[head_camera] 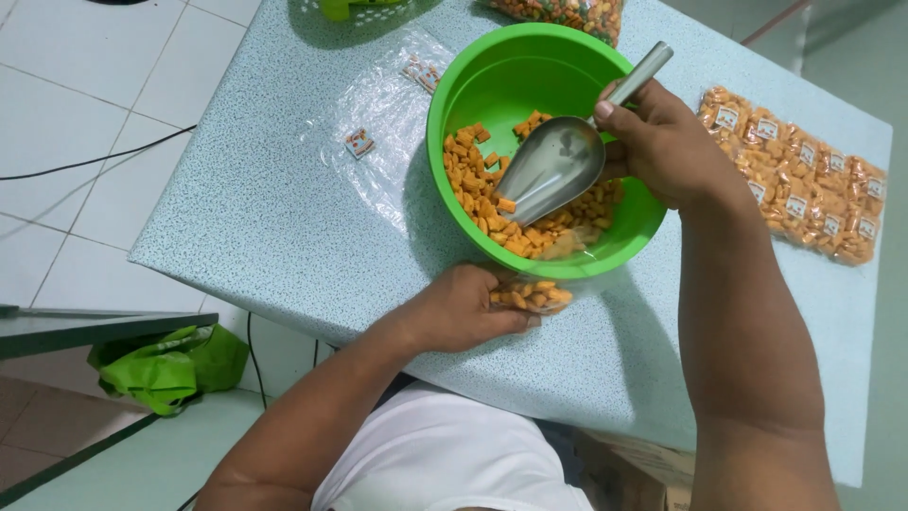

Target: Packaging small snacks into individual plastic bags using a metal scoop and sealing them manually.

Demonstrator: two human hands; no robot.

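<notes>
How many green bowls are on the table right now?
1 whole green bowl, mid-table, with the metal scoop in it. A green rim at the top edge may be another container; mostly cut off.

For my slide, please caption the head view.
Right hand holds scoop in bowl; left hand holds bag.

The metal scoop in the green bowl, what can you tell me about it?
The shiny silver metal scoop has a rounded, trough-shaped blade and a straight cylindrical handle that sticks up past the rim of the round green plastic bowl. The person's right hand grips the handle, thumb on top. The scoop is tilted, its open mouth pointing down-left into the bowl, its tip among the small orange snack pieces. The blade looks empty and reflects the light.
</notes>
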